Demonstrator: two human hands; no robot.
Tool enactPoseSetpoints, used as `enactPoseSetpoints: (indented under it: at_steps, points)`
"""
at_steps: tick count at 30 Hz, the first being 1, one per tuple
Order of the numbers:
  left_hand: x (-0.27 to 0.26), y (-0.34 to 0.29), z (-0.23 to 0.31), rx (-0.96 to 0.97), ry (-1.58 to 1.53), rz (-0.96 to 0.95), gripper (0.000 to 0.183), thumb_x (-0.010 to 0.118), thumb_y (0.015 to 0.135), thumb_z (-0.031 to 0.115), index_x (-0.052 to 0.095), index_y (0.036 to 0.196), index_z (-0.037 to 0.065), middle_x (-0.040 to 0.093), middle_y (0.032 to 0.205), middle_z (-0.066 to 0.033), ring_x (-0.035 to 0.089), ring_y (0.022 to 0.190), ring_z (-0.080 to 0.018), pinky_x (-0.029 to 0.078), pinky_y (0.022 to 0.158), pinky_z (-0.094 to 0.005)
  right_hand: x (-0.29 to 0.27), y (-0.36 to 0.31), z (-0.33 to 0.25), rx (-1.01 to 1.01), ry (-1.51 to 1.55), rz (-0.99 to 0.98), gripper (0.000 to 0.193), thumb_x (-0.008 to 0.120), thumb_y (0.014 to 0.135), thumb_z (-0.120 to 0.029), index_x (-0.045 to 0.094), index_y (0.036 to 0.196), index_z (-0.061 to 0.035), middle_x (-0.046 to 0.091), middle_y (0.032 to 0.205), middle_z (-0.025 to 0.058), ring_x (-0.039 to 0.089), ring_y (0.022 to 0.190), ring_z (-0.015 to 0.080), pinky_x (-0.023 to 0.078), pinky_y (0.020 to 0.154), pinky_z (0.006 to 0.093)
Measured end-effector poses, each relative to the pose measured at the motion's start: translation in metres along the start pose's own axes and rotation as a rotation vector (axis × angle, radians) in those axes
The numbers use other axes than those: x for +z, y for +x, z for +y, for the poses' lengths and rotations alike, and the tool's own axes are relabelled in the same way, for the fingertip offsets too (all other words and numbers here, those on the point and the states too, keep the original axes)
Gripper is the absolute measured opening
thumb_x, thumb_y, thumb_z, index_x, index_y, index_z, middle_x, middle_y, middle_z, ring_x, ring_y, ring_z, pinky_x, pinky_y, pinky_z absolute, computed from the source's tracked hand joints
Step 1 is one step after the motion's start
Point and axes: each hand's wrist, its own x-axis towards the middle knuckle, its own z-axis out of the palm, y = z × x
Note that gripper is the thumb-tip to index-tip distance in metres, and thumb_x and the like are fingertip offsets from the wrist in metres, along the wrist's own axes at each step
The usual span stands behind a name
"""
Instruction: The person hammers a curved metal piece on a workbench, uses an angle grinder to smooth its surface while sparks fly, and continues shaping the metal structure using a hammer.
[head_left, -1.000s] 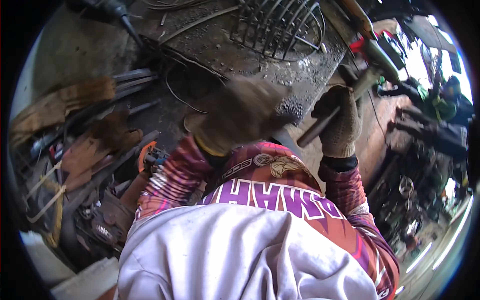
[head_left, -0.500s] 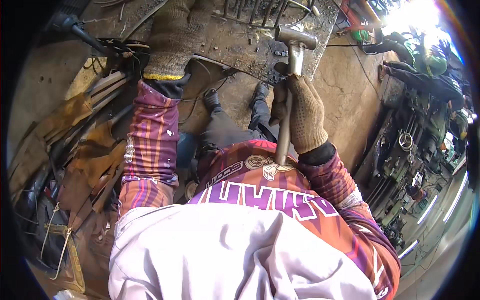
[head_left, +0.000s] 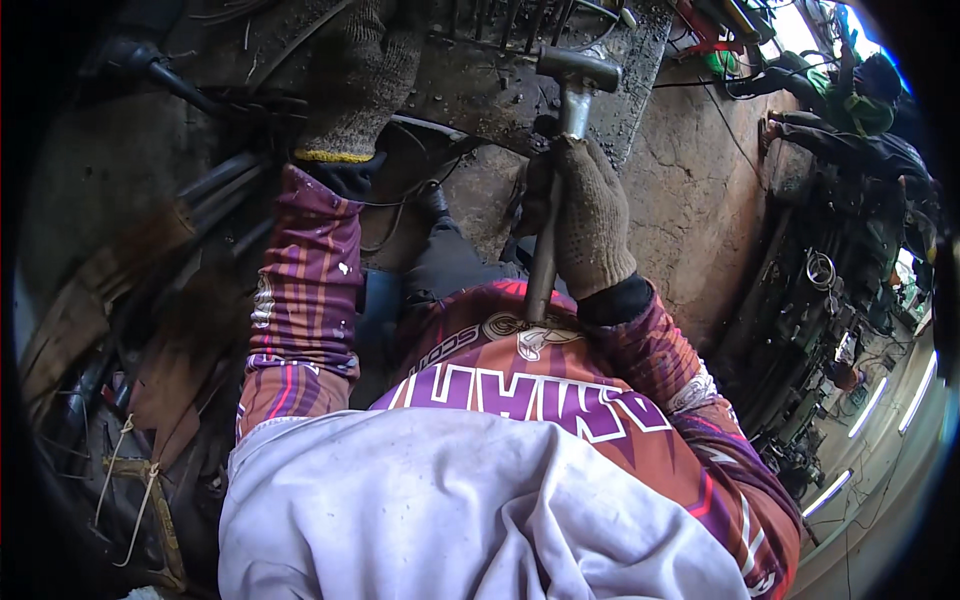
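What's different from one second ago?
The left hand moved forward and left, over the table. The hammer swung left; its head now shows against the table. Whether the left hand holds anything is unclear. The right hand still grips the hammer.

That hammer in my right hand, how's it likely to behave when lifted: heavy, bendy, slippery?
The hammer probably feels top-heavy, since its thick, metal-looking head sits across one end. It should stay stiff, as the handle looks straight and metallic. The smooth, rounded handle might slip a little, though the knit glove on the right hand may help grip.
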Motion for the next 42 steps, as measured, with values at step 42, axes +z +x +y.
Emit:
enactPoseSetpoints:
  at_steps: [42]
  points:
    - [0.014, -0.020, -0.039, -0.185, 0.036, -0.221, 0.037, 0.064, 0.101, 0.039, 0.072, 0.112, 0.005, 0.074, 0.103, -0.0136, 0.071, 0.093, -0.0305, 0.053, 0.082, -0.0408, 0.001, -0.009, -0.001, -0.013, 0.081, 0.091, 0.027, 0.054, 0.104, -0.030, 0.054, 0.120, -0.0093, 0.058, 0.077, 0.0043, 0.057, 0.054, 0.0152, 0.050, 0.044, 0.0312]
